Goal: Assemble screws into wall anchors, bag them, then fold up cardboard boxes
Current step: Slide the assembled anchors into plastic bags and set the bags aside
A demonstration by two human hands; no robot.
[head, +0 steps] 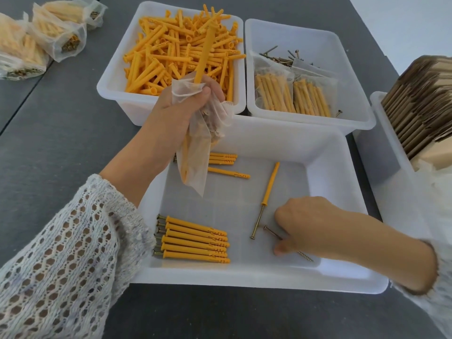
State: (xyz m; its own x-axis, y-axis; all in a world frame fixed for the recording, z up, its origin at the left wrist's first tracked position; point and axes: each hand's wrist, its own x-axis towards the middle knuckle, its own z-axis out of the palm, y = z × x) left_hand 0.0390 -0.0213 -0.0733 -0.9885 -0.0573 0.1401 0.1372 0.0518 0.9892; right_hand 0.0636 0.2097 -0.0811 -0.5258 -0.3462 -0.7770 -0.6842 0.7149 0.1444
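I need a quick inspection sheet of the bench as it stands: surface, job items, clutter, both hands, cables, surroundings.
Surface: dark grey table, with a seam running across its left part.
Job's things: front tray holds a row of assembled anchors, a few more at the back, one half-inserted screw and anchor. Anchor bin is full; screw bin holds screws and two filled bags.
Clutter: finished bags at far left.
Grippers: left hand holds a plastic bag and one anchor; right hand pinches a loose screw.
Cables: nothing seen.
Surroundings: flat cardboard boxes stacked in a bin at right.
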